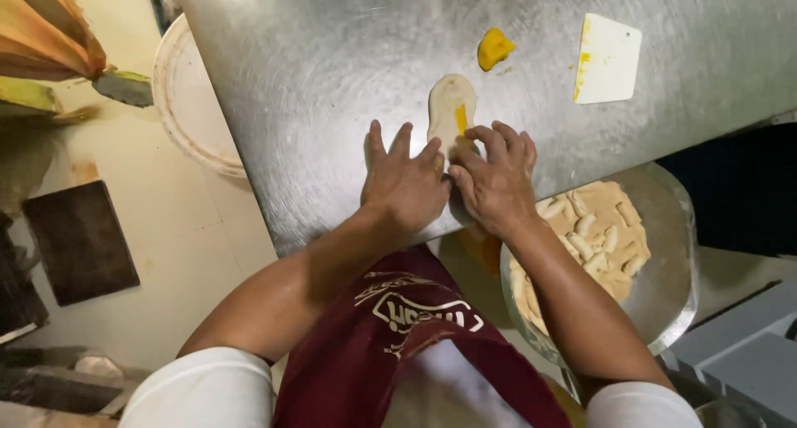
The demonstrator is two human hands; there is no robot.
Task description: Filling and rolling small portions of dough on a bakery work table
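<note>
Both hands sit side by side at the centre of the frame on the steel table (pixel 315 71). The left hand (pixel 404 183) lies flat with fingers spread, its fingertips on the near end of a flattened oval of pale dough (pixel 448 108). The right hand (pixel 496 179) is curled, its fingertips pressing down on the same near end, so the two hands appear to be folding or rolling that edge; neither grips anything closed. The dough stretches away from the hands toward the upper centre of the frame, with a streak of yellow filling (pixel 461 118) along its middle. I judge the main risk here to be the filling squeezing out at the sides if the fingers press unevenly or too hard, leaving a seam that will not close. The thin sheet could also tear or stick to the bare metal. Beyond the dough, in the upper centre, a lump of yellow filling paste (pixel 494 48) lies apart, and to its right a white plastic scraper (pixel 607 58) smeared with yellow rests flat. At the lower right, off the table edge, a round metal tray (pixel 672 270) holds a heap of small dough rolls (pixel 594 233); the right forearm passes close above it, and a careless elbow could knock the tray. A white bucket (pixel 187 96) stands on the floor at the upper left.
</note>
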